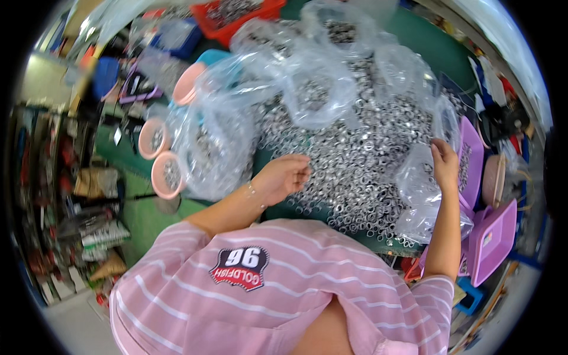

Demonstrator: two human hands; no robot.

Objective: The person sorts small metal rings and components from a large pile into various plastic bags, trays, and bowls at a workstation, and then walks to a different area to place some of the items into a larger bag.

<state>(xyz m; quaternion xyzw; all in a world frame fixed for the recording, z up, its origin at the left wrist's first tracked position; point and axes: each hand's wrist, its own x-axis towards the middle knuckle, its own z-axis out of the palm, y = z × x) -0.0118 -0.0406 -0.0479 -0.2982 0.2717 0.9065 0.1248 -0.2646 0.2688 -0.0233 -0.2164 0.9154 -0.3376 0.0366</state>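
Observation:
A broad heap of small silver metal rings [367, 154] covers the middle of the green table. At the heap's left edge, my left hand [288, 179] has its fingers curled; whatever they hold, if anything, is too small to make out. My right hand [445, 165] is at the heap's right side, thumb and fingers pinched together beside a crumpled clear plastic bag [417, 171]. Whether it grips the bag's edge or a ring cannot be told. Just right of that hand stands a purple bin [471, 163] with rings inside.
Open clear bags of rings [216, 148] stand left of and behind the heap. Pink cups [152, 139] with rings are at the left. A red crate [236, 26] sits at the back; another purple bin [496, 242] is at the right. Loaded shelves [53, 177] line the left.

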